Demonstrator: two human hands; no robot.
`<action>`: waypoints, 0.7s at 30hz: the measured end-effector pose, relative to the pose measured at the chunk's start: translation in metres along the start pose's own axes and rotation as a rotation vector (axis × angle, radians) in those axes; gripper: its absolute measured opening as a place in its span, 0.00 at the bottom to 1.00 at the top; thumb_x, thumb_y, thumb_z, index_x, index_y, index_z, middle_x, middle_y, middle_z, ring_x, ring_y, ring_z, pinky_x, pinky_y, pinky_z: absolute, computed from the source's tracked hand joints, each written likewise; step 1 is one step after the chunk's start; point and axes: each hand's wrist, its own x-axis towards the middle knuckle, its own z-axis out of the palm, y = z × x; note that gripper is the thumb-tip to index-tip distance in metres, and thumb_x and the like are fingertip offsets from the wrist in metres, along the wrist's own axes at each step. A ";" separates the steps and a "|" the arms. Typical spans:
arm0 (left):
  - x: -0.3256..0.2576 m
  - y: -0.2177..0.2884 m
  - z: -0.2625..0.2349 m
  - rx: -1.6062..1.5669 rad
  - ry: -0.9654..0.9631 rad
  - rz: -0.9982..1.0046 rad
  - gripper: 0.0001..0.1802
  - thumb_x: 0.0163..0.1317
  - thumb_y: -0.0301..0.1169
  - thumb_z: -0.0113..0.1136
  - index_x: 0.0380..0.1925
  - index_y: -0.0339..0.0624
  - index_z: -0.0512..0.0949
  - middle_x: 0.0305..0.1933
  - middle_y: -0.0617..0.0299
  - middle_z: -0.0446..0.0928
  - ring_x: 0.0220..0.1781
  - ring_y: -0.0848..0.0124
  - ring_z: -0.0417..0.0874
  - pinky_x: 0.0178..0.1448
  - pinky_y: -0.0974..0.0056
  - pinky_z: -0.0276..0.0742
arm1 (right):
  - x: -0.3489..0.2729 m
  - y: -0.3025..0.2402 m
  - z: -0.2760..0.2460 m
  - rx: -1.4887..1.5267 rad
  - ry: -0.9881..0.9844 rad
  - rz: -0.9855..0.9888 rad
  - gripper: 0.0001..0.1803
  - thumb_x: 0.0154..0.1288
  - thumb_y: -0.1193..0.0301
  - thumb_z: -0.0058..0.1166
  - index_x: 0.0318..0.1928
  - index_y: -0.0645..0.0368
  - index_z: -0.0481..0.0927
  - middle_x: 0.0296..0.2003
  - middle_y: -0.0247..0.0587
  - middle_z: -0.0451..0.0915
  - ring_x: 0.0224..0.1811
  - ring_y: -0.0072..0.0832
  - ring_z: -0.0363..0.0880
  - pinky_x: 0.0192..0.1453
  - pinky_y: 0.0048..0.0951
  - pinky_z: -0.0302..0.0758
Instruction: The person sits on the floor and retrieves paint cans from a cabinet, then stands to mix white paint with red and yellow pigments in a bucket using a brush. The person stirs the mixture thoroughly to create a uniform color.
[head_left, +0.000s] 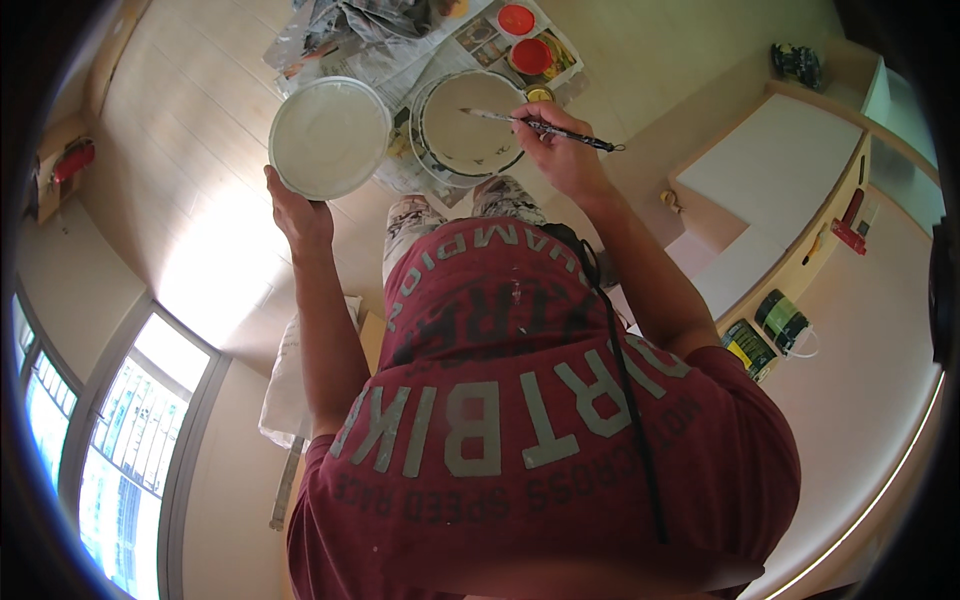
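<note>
My left hand (296, 212) is closed on the near-left edge of a round, whitish lid (330, 138), held out flat side up. Right beside the lid stands a paint bucket (416, 138) with pale greyish-beige paint and smears around its inner wall. My right hand (562, 158) pinches a slim artist's-type paintbrush (575, 134) with a dark handle and a loop at its end. The brush's tip points left over the bucket's opening; I cannot tell whether it touches the paint. A small yellowish jar (540, 94) sits at the bucket's far-right side, partly hidden by it.
Newspaper (395, 68) lies under the bucket, with a crumpled grey cloth (370, 18) at its far end. Two red-topped pots (530, 57) stand beyond the bucket. A wooden counter (795, 250) to the right carries dark containers (782, 318) and a red-handled tool (850, 232).
</note>
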 end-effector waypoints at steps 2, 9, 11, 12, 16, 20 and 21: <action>0.002 0.004 -0.006 0.002 -0.026 -0.002 0.30 0.86 0.50 0.41 0.72 0.38 0.68 0.73 0.55 0.74 0.73 0.59 0.76 0.76 0.53 0.74 | 0.003 0.000 0.005 -0.035 0.009 -0.077 0.08 0.70 0.75 0.67 0.48 0.60 0.85 0.31 0.41 0.86 0.30 0.24 0.84 0.37 0.27 0.80; 0.011 0.009 -0.021 0.042 -0.031 0.025 0.34 0.85 0.54 0.43 0.74 0.36 0.67 0.72 0.54 0.75 0.71 0.60 0.78 0.72 0.56 0.77 | 0.007 0.002 0.022 -0.103 -0.010 -0.187 0.09 0.67 0.77 0.66 0.46 0.57 0.84 0.30 0.40 0.83 0.28 0.29 0.81 0.34 0.31 0.78; 0.010 0.013 -0.022 0.049 -0.040 0.006 0.34 0.85 0.55 0.43 0.73 0.36 0.68 0.71 0.54 0.75 0.71 0.60 0.78 0.72 0.56 0.77 | 0.007 0.001 0.025 -0.118 0.006 -0.175 0.09 0.66 0.77 0.67 0.46 0.57 0.84 0.30 0.40 0.83 0.28 0.29 0.81 0.33 0.32 0.77; 0.009 0.015 -0.021 0.053 -0.045 -0.003 0.34 0.85 0.55 0.43 0.73 0.37 0.68 0.71 0.54 0.76 0.71 0.61 0.78 0.71 0.57 0.77 | 0.007 0.000 0.026 -0.126 0.014 -0.169 0.09 0.66 0.77 0.67 0.45 0.57 0.84 0.30 0.41 0.83 0.28 0.30 0.82 0.33 0.32 0.77; 0.012 0.017 -0.025 0.050 -0.073 0.016 0.33 0.85 0.53 0.42 0.72 0.36 0.69 0.70 0.54 0.76 0.70 0.61 0.78 0.71 0.57 0.77 | 0.006 0.001 0.031 -0.160 0.038 -0.148 0.09 0.65 0.76 0.68 0.45 0.56 0.84 0.31 0.42 0.84 0.29 0.35 0.84 0.35 0.33 0.79; 0.013 0.019 -0.023 0.068 -0.070 0.008 0.32 0.86 0.52 0.41 0.72 0.36 0.69 0.70 0.54 0.76 0.69 0.61 0.79 0.71 0.58 0.77 | 0.008 0.004 0.038 -0.205 0.086 -0.189 0.10 0.65 0.75 0.68 0.45 0.55 0.83 0.32 0.44 0.86 0.33 0.39 0.88 0.37 0.35 0.82; 0.014 0.020 -0.023 0.070 -0.079 0.010 0.32 0.86 0.52 0.41 0.72 0.36 0.69 0.70 0.54 0.76 0.69 0.61 0.79 0.71 0.58 0.77 | 0.009 0.005 0.039 -0.204 0.095 -0.199 0.10 0.65 0.75 0.68 0.45 0.55 0.83 0.32 0.45 0.86 0.34 0.40 0.88 0.38 0.36 0.82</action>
